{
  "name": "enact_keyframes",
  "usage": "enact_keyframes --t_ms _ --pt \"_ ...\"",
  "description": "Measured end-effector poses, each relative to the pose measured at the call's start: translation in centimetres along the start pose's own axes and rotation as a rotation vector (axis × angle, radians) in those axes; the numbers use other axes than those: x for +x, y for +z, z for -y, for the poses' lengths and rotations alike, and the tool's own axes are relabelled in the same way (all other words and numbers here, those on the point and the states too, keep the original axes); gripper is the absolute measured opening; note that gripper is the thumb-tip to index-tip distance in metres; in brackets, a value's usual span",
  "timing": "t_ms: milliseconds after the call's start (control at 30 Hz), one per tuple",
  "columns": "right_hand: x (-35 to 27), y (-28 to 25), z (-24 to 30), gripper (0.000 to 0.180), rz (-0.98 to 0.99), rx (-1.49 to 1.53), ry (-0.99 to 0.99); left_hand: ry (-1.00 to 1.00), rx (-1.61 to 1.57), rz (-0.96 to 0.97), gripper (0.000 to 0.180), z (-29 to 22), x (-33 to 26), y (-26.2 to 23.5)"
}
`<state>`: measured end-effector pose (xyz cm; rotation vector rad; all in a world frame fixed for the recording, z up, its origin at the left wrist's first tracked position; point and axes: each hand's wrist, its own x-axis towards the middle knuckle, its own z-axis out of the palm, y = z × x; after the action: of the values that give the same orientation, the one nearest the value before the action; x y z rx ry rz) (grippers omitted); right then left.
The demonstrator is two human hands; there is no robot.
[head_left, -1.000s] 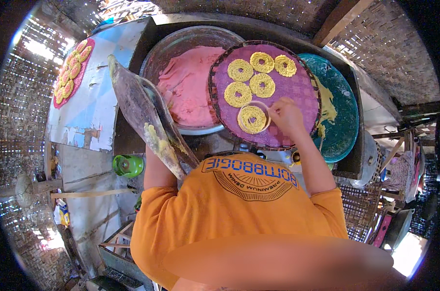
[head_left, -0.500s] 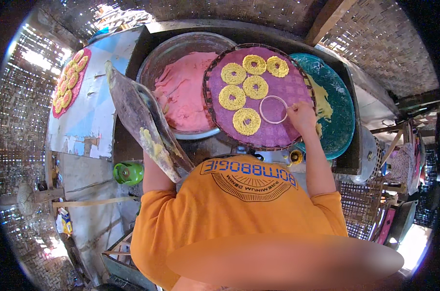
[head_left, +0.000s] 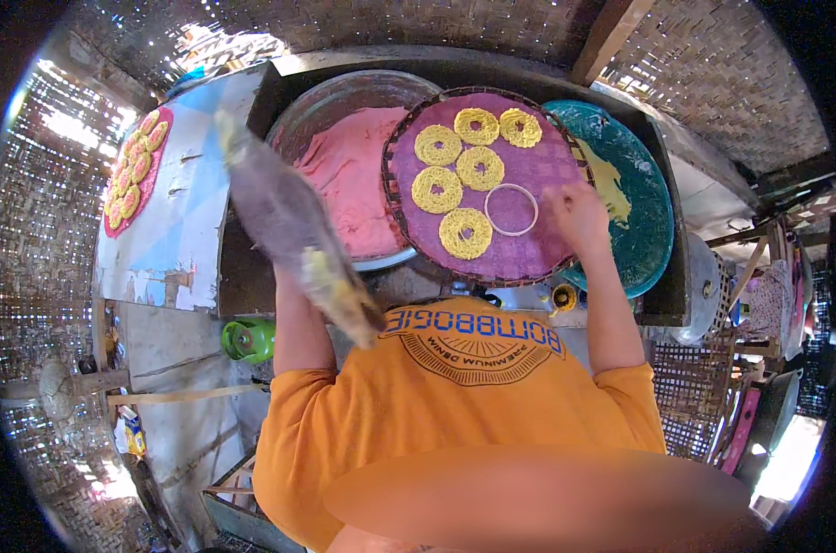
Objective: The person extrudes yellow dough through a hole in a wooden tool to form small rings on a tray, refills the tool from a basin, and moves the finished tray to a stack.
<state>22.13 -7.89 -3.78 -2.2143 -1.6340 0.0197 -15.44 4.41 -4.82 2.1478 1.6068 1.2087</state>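
Observation:
My right hand [head_left: 579,217] hovers over the right side of a round woven tray [head_left: 565,157] lined with purple mesh, its fingers slightly blurred, apart and holding nothing. Just left of it lies a thin pale ring [head_left: 511,210] on the mesh. Several yellow dough rings [head_left: 480,169] with ridged strands sit on the tray's left and upper part. A long, dark wooden tool [head_left: 294,217], smeared with yellow dough near its lower end, is raised by my left arm [head_left: 305,318]. It is blurred by motion and covers my left hand, whose fingers are hidden.
Behind the wooden tool stands a metal basin [head_left: 330,92] of pink dough [head_left: 358,166]. A teal basin [head_left: 653,212] with yellow dough [head_left: 610,189] sits partly under the tray's right side. Pink-and-yellow pieces [head_left: 134,170] lie on a sheet at the far left. A green gas cylinder [head_left: 248,340] stands below.
My right hand has let go of the pale ring and drawn slightly away to the right. The wooden tool has swung to the right and blurred.

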Motion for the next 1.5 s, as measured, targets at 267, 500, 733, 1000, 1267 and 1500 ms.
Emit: enact_keyframes --t_ms 267,500,733,1000,1267,1500 --pt "2.4 -7.7 11.1 0.047 -0.284 0.431 -0.510 0.704 -0.039 0.050 0.019 -14.5 0.7 4.6" --pt "-2.3 -11.5 13.8 0.043 -0.460 0.192 -1.005 0.874 -0.172 0.388 0.013 -16.4 1.8 3.7" --pt "-4.4 -16.4 10.7 0.052 0.046 0.518 -0.426 1.013 -0.008 0.228 0.017 -16.8 1.8 0.8" --pt "-4.8 -19.4 3.8 0.027 -0.869 1.234 -0.351 0.413 -1.012 0.595 0.041 -13.0 3.9 3.8" --pt "-2.1 -8.9 9.6 0.025 -0.691 1.774 -0.543 0.361 -1.945 0.584 0.040 -16.2 3.1 6.3" --pt "1.9 -6.4 -6.9 0.023 -0.504 0.663 0.082 0.144 -2.115 0.145 0.030 -6.3 3.5 -0.6"
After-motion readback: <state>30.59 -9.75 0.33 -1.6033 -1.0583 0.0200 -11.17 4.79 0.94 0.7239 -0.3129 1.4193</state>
